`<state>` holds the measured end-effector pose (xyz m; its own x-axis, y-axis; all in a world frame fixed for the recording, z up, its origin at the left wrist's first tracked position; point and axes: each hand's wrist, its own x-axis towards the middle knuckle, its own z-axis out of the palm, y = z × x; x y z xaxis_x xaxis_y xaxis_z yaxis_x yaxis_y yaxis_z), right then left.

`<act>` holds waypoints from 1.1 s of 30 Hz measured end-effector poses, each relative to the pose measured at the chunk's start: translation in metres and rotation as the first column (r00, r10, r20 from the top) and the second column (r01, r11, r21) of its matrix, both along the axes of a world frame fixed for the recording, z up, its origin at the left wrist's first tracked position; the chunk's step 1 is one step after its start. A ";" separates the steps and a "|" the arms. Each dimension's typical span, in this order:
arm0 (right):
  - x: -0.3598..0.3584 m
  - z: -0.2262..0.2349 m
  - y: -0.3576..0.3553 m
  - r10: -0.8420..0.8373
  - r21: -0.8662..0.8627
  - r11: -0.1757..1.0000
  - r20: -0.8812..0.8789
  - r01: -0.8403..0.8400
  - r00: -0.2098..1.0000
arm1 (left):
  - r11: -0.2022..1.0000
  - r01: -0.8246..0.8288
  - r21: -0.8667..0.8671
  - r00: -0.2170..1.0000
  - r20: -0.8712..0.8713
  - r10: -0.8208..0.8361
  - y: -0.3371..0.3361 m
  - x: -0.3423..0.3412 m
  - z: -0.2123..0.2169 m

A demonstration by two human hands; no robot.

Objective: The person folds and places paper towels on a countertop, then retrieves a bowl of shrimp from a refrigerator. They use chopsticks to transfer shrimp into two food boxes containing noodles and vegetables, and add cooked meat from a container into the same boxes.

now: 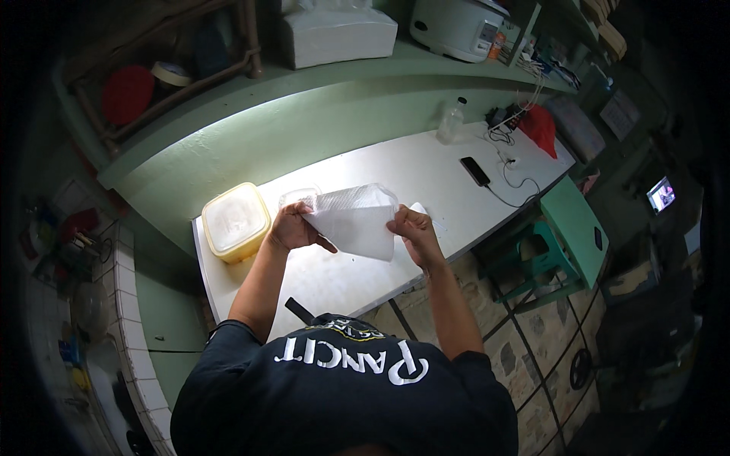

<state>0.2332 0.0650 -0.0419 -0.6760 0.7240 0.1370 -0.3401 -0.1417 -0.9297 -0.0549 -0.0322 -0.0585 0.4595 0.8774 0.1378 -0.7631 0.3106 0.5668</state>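
Over the white table [304, 277] I hold a translucent white plastic bag [353, 220] with fine ribbed lines, stretched between both hands. My left hand [295, 228] grips its left edge, with some fingers spread below. Its right edge is pinched by my right hand [414, 230], thumb on the near side. Left of my left hand stands a square yellow tub [234, 224] with a whitish lid. A clear plastic item [298, 191] lies just behind my left hand, partly hidden by the bag. Something white shows behind my right hand; its kind is unclear.
A phone [475, 171] on a cable, a clear bottle [452, 121] and a red cloth-like item [538, 129] are farther right. A shelf above the table bears a rice cooker [456, 26] and a white box [341, 36]. A green stool [536, 258] stands at right.
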 end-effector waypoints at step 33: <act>0.010 0.018 -0.012 0.238 0.139 0.944 0.338 -0.299 0.910 | 0.924 -0.196 0.328 0.155 -0.920 0.360 0.017 0.054 0.050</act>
